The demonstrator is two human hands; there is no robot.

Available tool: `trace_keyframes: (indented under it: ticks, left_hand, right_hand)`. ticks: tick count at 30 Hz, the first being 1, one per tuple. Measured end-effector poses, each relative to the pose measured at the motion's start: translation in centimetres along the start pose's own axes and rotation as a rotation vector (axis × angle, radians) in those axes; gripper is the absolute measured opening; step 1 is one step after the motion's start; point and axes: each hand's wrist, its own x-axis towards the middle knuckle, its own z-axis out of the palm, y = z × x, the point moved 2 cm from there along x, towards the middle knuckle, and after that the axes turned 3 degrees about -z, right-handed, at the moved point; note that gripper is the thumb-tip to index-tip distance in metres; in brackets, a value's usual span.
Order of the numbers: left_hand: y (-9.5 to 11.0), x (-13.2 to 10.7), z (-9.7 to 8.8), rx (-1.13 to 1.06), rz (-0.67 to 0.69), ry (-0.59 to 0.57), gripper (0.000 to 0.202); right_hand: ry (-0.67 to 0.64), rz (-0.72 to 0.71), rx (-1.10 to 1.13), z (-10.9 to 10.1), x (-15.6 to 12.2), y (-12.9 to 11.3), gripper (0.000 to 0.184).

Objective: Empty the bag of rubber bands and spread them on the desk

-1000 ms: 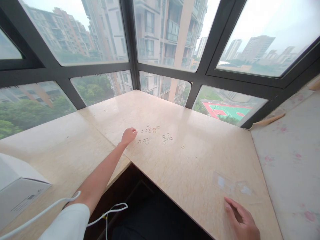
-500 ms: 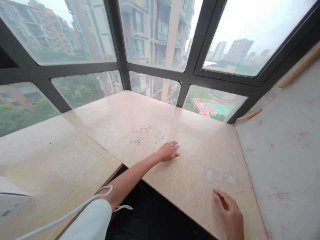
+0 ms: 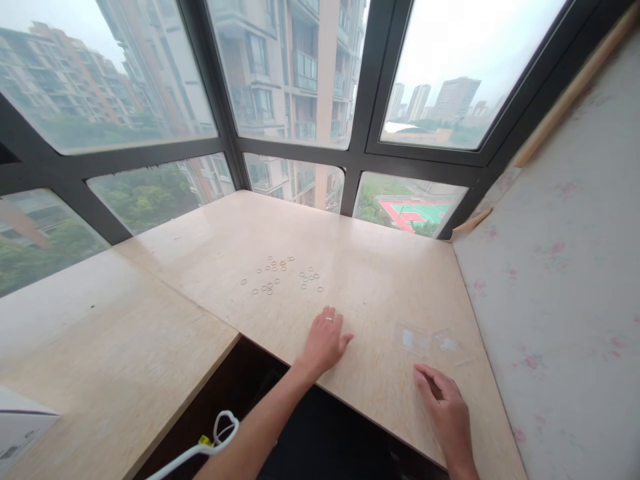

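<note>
Several small thin rings [image 3: 280,277] lie scattered in a loose cluster on the pale wooden desk [image 3: 380,280]. My left hand [image 3: 324,341] lies flat on the desk nearer to me than the cluster, fingers stretched out, open. One small ring shows on top of one of its fingers. My right hand [image 3: 446,408] rests on the desk near the front edge, fingers loosely apart, holding nothing. Just beyond its fingertips lie two small clear plastic bags [image 3: 413,339], flat on the surface.
The desk fills a window corner with dark frames [image 3: 357,150]. A second desk panel [image 3: 100,333] joins on the left, with a white box [image 3: 20,430] at its near corner. A white cable [image 3: 200,450] hangs below. A flowered surface [image 3: 565,280] borders the right side.
My left hand has left the ring cluster, swept right to the lone ring, then drawn back toward me with a ring on a finger. The view has turned right; my right hand stays put.
</note>
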Motion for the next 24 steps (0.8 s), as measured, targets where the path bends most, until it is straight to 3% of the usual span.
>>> trace_keyframes:
  ticks: [4,8,13,20,24]
  left_hand:
    - [2.4,-3.7,2.3,-0.115,0.057,0.031,0.046]
    - [3.8,-4.0,3.3,-0.181,-0.013,0.077,0.044]
    - [4.8,-2.7,3.0,-0.209,-0.160,0.117,0.037]
    - [4.5,-3.2,2.2,-0.328,-0.130,0.174,0.027]
    - [4.0,-3.7,1.8,-0.505,-0.146,0.249,0.033]
  right_hand:
    - [0.005,-0.011,0.005,-0.1,0.1,-0.2,0.042]
    - [-0.001,-0.022,0.014,-0.1,0.1,-0.4,0.039]
    - [0.003,-0.038,0.009,-0.1,0.1,-0.6,0.035]
    - [-0.009,-0.106,0.102,-0.3,-0.1,-1.5,0.022]
    - [0.021,-0.034,0.171,-0.4,-0.5,-1.8,0.019]
